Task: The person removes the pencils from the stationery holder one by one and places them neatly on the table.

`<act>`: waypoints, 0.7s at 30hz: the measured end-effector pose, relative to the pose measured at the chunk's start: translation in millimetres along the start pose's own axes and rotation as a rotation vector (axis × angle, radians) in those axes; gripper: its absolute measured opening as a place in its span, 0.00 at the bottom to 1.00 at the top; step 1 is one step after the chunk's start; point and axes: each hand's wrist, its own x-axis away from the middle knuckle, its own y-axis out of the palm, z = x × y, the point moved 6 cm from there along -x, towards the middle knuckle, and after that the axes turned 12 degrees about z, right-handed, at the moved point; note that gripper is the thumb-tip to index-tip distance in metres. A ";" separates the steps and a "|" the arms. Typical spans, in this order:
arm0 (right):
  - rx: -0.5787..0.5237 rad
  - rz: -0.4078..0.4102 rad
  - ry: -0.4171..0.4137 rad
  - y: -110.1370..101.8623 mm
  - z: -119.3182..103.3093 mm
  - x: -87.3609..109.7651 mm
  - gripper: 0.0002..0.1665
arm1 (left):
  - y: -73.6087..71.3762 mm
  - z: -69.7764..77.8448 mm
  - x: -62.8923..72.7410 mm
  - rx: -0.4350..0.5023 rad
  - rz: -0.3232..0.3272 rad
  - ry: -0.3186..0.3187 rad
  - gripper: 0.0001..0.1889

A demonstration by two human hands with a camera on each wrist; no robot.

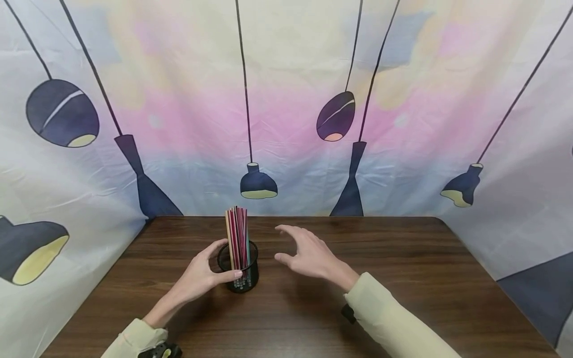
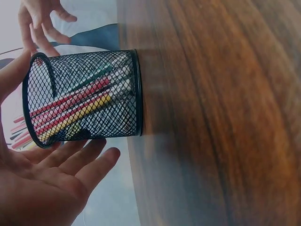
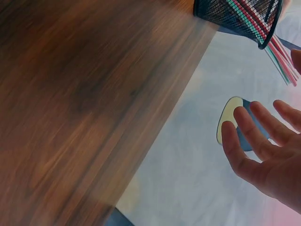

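On the worktop (image 1: 425, 258), left of centre, best keep the black mesh cup (image 1: 252, 276) upright and squeeze lightly, without disturbing the thin coloured sticks (image 1: 237, 229) inside. With the left hand (image 1: 203, 271), grasping the cup between thumb and fingers; with the right hand (image 1: 309, 253), holding nothing, spread loosely, near the cup but not touching.

Right hand (image 3: 277, 160) at the lower right, fingers loosely spread and apart from anything, black mesh holder (image 3: 230, 16) at the upper right, thin coloured sticks (image 3: 282, 59) jutting past its rim, brown wooden table (image 3: 84, 103) filling the left, pale backdrop (image 3: 188, 141) with a printed lamp (image 3: 228, 120) behind the fingertips.
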 end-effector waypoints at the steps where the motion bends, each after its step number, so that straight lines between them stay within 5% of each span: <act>1: -0.014 0.001 -0.003 1.7 -1.2 -2.0 0.37 | 0.7 -0.3 -0.3 0.027 -0.003 -0.004 0.48; 21: -0.189 -0.042 -0.032 29.3 -21.8 -29.7 0.30 | 5.6 -6.6 -1.2 0.276 -0.095 -0.058 0.48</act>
